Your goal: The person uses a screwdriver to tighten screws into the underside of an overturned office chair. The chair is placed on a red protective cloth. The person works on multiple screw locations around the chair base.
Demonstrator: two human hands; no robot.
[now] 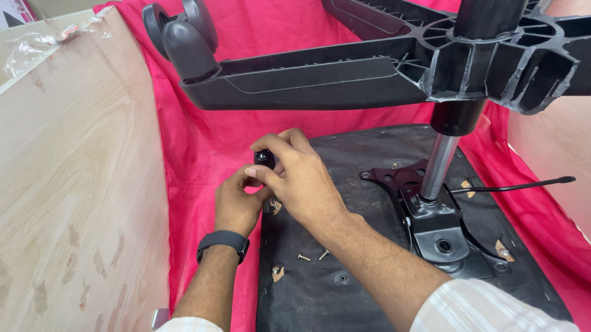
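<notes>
An office chair lies upside down on a pink cloth. Its black seat underside (370, 248) faces up, with the metal mechanism plate (435, 226) and chrome gas cylinder (438, 167) rising to the black star base (345, 76). My right hand (296, 179) pinches a small black knob (264, 158) at the seat's far left edge. My left hand (239, 204), with a black wristband, sits just below it and touches the same spot. What my left fingers hold is hidden. Two loose screws (313, 256) lie on the seat near my right forearm.
A castor wheel (183, 29) sticks up at the end of the base's left arm. A thin black lever (519, 187) juts right from the mechanism. A wooden board (67, 187) walls the left side; a pale panel (564, 163) stands at the right.
</notes>
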